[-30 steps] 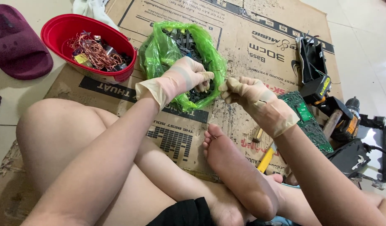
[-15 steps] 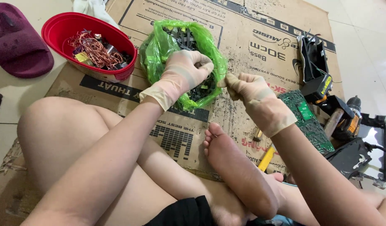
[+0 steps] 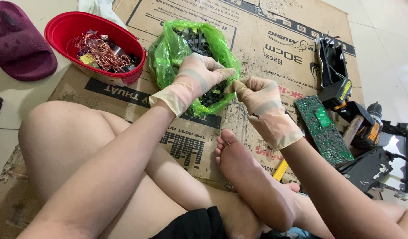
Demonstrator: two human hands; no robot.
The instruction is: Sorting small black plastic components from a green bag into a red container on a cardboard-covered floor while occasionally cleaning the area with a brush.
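Note:
Both of my hands wear beige rubber gloves and meet over a green plastic bag (image 3: 168, 53) of dark scrap parts on flattened cardboard (image 3: 257, 26). My left hand (image 3: 197, 75) is closed, its fingers pinching a small dark piece at the bag's near edge. My right hand (image 3: 259, 99) is also closed, its fingertips pinched on the same small piece, touching the left hand's fingers. What the piece is I cannot make out.
A red bowl (image 3: 62, 26) of copper wire and scraps sits at the left, a purple slipper (image 3: 18, 48) beyond it. A green circuit board (image 3: 323, 128), a cordless drill (image 3: 367, 128) and black parts lie at the right. My bare legs and foot (image 3: 243, 177) are crossed below.
Both hands have stayed together over the bag, shifting slightly toward me and to the left, with the fingertips now pinched closer on the small piece.

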